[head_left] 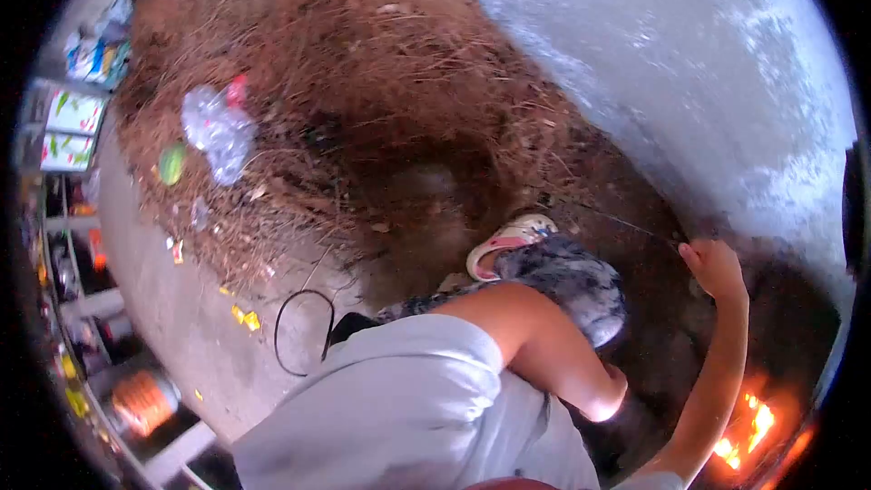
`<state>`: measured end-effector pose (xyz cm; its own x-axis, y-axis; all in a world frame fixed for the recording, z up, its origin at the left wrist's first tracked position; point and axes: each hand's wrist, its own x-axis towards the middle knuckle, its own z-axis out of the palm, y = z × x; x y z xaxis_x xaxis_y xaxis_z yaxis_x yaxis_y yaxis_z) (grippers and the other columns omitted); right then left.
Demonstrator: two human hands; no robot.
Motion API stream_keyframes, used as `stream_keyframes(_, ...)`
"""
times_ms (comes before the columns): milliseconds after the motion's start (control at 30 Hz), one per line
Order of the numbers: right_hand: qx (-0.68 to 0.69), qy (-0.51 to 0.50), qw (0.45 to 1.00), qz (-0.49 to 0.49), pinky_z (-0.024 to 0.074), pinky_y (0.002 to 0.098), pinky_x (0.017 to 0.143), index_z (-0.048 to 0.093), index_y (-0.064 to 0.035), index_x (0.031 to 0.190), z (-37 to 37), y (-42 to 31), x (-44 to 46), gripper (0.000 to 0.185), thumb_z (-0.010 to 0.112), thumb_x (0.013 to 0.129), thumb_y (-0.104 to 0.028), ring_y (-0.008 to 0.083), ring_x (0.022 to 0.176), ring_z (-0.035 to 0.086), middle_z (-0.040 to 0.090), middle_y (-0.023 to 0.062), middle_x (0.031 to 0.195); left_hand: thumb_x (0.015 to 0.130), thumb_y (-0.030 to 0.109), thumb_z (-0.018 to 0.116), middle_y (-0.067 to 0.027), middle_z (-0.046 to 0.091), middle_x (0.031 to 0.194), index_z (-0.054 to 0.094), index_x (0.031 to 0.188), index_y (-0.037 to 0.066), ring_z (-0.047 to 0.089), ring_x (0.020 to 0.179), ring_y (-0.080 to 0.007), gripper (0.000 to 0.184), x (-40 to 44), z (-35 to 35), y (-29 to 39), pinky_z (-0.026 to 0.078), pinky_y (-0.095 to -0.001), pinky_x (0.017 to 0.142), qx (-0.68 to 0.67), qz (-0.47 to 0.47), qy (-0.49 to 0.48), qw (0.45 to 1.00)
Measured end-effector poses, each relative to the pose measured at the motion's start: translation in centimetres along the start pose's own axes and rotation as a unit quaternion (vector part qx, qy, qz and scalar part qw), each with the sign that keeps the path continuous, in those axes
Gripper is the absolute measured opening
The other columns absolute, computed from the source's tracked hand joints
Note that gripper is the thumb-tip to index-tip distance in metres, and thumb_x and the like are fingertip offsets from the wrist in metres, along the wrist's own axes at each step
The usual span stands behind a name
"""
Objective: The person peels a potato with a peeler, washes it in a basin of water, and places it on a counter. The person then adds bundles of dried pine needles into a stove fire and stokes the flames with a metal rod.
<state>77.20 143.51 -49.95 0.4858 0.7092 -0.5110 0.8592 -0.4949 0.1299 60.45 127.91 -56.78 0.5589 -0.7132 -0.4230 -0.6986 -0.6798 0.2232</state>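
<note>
My right hand (712, 265) is closed at the end of an outstretched arm, beside the pale wall. From it a thin stick-like rod (631, 223) seems to run toward the brown pile; its kind is too fine to make out. My left arm bends over my knee, and only the edge of what looks like my left hand (615, 385) shows, with its fingers hidden. Below my right forearm, flames (751, 431) burn at the lower right. My foot, in a white and pink clog (510, 240), stands at the edge of the pile.
A large heap of dry brown needles and twigs (363, 63) spreads along the wall (671, 45). On it lie a clear plastic bag (220, 132) and a green striped round thing (171, 164). A black loop (304, 331) lies on the concrete. Shelves (91, 304) with goods line the left.
</note>
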Motion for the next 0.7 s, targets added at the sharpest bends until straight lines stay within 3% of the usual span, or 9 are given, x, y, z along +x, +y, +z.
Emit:
stream_keyframes(67, 0.003, 0.009, 1.0, -0.002, 0.045, 0.0463, 0.066, 0.062, -0.006, 0.073, -0.5, 0.9, -0.6, 0.042, 0.046, 0.084, -0.044, 0.0368, 0.073, 0.058, 0.061, 0.0165, 0.072, 0.075, 0.028, 0.052, -0.0094, 0.061, 0.084, 0.064, 0.091, 0.014, 0.057, 0.08, -0.0237, 0.024, 0.1, 0.0, -0.1, 0.045, -0.0438, 0.07, 0.026, 0.014, -0.006, 1.0)
stream_keyframes(267, -0.021, -0.045, 0.985, -0.164, 0.0445, 0.045, 0.062, 0.061, -0.0062, 0.068, 0.2, -4.6, 3.7, 0.047, 0.045, 0.083, -0.048, 0.0359, 0.068, 0.057, 0.059, 0.0154, 0.067, 0.075, 0.028, 0.052, -0.0092, 0.061, 0.083, 0.064, 0.092, 0.015, 0.056, 0.079, -0.0239, 0.024, 0.6, 0.5, -0.2, 0.045, -0.0442, 0.071, 0.066, 0.032, -0.028, 0.997)
stream_keyframes(367, -0.068, -0.084, 0.98, -0.166, 0.0463, 0.0448, 0.067, 0.064, -0.0082, 0.072, 1.3, -5.6, 7.1, 0.05, 0.043, 0.082, -0.052, 0.0339, 0.074, 0.059, 0.061, 0.014, 0.071, 0.075, 0.028, 0.052, -0.009, 0.061, 0.083, 0.064, 0.092, 0.015, 0.056, 0.079, -0.0239, 0.024, 0.5, 1.5, 0.3, 0.045, -0.0445, 0.071, 0.075, 0.03, -0.047, 0.996)
stream_keyframes(467, -0.099, -0.099, 0.984, -0.105, 0.0472, 0.0435, 0.073, 0.066, -0.0107, 0.081, 0.4, -4.2, 8.6, 0.051, 0.044, 0.081, -0.057, 0.0326, 0.083, 0.06, 0.064, 0.0108, 0.084, 0.075, 0.028, 0.052, -0.0089, 0.061, 0.083, 0.064, 0.092, 0.015, 0.056, 0.079, -0.024, 0.024, 0.7, 2.1, 0.4, 0.045, -0.0447, 0.072, 0.081, 0.029, -0.062, 0.994)
stream_keyframes(600, -0.076, -0.078, 0.994, -0.002, 0.0467, 0.0437, 0.07, 0.066, -0.01, 0.081, -2.3, 1.0, 7.2, 0.049, 0.044, 0.082, -0.054, 0.0332, 0.081, 0.06, 0.063, 0.0123, 0.084, 0.075, 0.028, 0.053, -0.0087, 0.061, 0.083, 0.063, 0.093, 0.015, 0.056, 0.079, -0.0241, 0.024, 0.9, 2.7, 0.6, 0.045, -0.045, 0.072, 0.087, 0.035, -0.078, 0.993)
stream_keyframes(700, -0.065, 0.005, 0.997, 0.036, 0.0457, 0.0443, 0.068, 0.065, -0.009, 0.081, -2.6, 5.2, 6.0, 0.047, 0.045, 0.083, -0.052, 0.0343, 0.08, 0.059, 0.062, 0.0149, 0.083, 0.075, 0.028, 0.053, -0.0086, 0.061, 0.083, 0.063, 0.093, 0.015, 0.056, 0.079, -0.0242, 0.024, 1.3, 2.7, 0.8, 0.045, -0.0452, 0.073, 0.092, 0.038, -0.085, 0.991)
